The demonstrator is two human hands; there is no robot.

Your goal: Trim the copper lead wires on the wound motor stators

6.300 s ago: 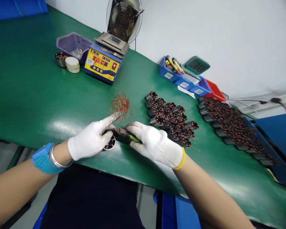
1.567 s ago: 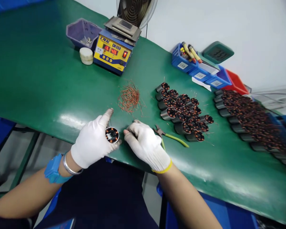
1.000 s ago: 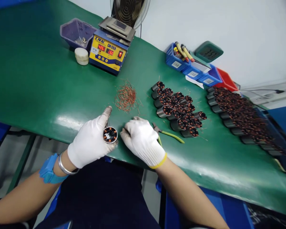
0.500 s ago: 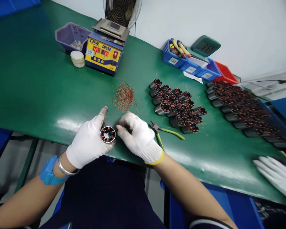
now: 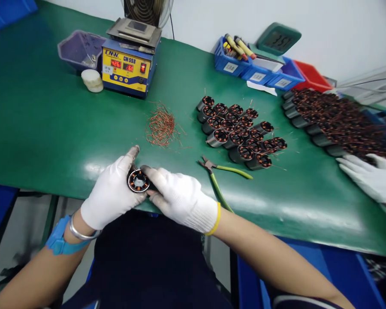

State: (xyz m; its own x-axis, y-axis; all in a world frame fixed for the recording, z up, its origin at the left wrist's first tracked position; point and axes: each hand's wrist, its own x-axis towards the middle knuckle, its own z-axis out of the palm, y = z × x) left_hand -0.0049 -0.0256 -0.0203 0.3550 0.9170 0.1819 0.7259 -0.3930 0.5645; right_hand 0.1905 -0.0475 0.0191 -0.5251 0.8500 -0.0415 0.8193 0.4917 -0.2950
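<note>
My left hand, in a white glove, is closed around a motor stator, a dark ring with copper windings inside and a bright rim facing up. From the other side my right hand, also gloved, grips the same stator, its index finger at the upper edge and its thumb lower down. Beyond my hands lies a loose heap of copper wire clippings. Right of my right hand, green-handled cutting pliers rest with their jaws apart.
Several stators stand grouped at centre right, a denser group farther right. Another person's gloved hand is beside that group. A yellow-blue soldering pot, a purple bin, blue boxes and a clock stand behind.
My right hand has moved left onto the stator, having been just apart from it. The other person's hand has moved up to the far-right stators. The view has shifted slightly.
</note>
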